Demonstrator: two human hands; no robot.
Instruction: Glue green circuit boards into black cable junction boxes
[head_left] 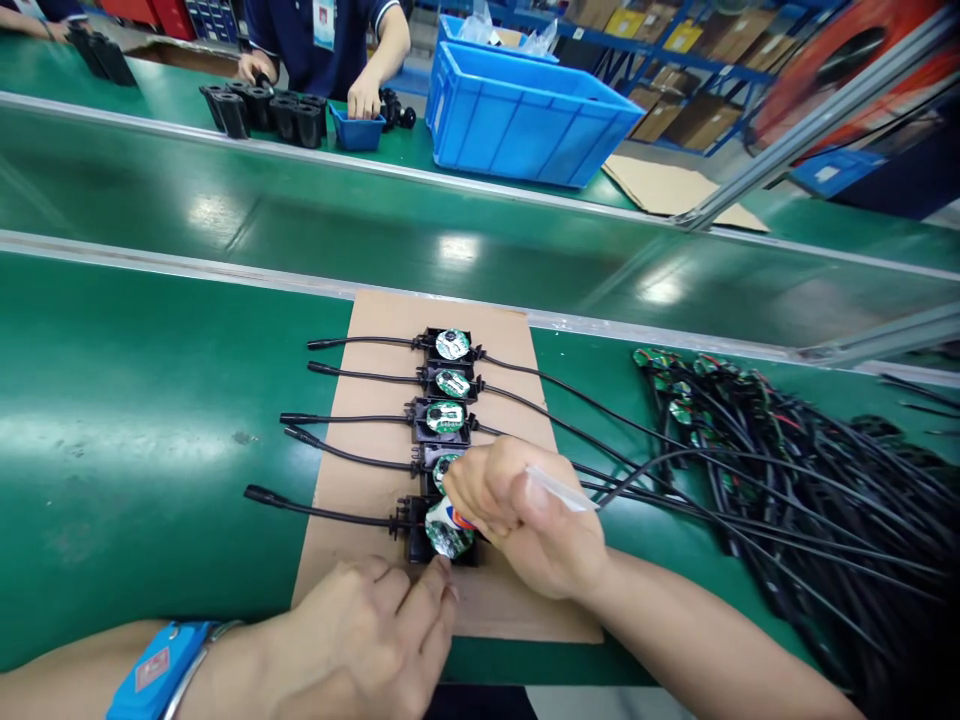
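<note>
A row of black plastic housings with round green circuit boards lies on a cardboard sheet (330,575). Short plugged cables (322,507) run left from the housings, long black cables right. My right hand (525,510) is closed around a small white glue tube (442,512) with orange and blue print, its nozzle end pointing down over the nearest circuit board (450,540). My left hand (367,625) is closed, its fingertips at the lower edge of that same board and its black housing (418,545). The second-nearest board (442,470) is partly covered by my right hand.
To the right lies a heap of black cables (780,470) with circuit boards on their ends. Beyond a metal-edged channel, a co-worker's hand (364,98) reaches into a small blue bin (358,132). Black tubular parts (300,120) and a large blue crate (532,120) stand there.
</note>
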